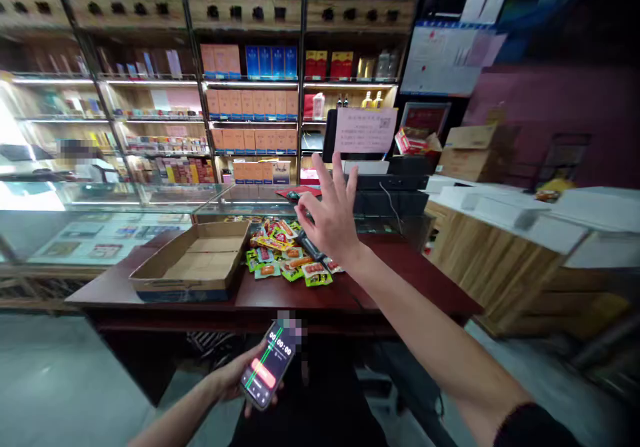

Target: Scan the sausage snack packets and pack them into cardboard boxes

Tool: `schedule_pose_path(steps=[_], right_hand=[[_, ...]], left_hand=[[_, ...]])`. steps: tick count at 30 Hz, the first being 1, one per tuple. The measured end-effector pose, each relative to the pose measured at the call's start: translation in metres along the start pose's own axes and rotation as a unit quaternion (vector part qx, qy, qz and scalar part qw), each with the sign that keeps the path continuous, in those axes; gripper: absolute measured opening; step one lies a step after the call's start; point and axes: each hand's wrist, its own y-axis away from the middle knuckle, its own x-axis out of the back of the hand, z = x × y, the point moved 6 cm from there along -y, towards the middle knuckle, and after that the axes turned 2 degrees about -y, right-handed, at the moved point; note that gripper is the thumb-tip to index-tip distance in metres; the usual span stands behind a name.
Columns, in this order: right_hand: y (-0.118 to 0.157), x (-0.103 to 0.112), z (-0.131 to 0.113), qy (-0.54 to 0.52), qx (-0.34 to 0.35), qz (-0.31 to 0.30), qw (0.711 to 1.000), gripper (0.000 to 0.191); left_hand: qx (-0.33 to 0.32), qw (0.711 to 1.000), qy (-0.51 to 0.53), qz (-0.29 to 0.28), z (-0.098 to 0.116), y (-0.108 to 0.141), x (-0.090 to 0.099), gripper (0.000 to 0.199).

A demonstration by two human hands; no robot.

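Note:
My left hand (235, 374) is closed around a smartphone (267, 364), low in front of my lap. The phone is tilted, and its lit screen shows 00:00:00 above a red button; green lines cross the screen. Raised above the desk, my right hand (333, 217) holds nothing: thumb and index finger curl into a ring while the other fingers spread upward. Behind and below it lies a pile of packaged sausage snacks (287, 254) in bright wrappers. A shallow cardboard box (187, 290) with low walls stands left of the pile. A dark object (311, 246) lies among the packets, partly covered by my hand.
The dark red desk (405, 274) has its front edge before my knees. Glass display counters (115, 197) run behind it. A monitor with a paper notice (365, 130) stands at the back. Cartons (475, 154) and a wooden cabinet (480, 260) are on the right. Another person (95, 167) is at far left.

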Motion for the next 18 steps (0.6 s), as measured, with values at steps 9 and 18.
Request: schedule_pose_path(steps=[9, 18], right_hand=[[0.005, 0.007, 0.001, -0.002, -0.016, -0.022, 1.000, 0.015], [0.014, 0.005, 0.003, -0.012, -0.017, -0.026, 0.999, 0.013]], left_hand=[[0.025, 0.998, -0.034, -0.037, 0.004, -0.022, -0.015, 0.089], [0.056, 0.995, 0.005, -0.079, 0.006, -0.036, -0.016, 0.095]])
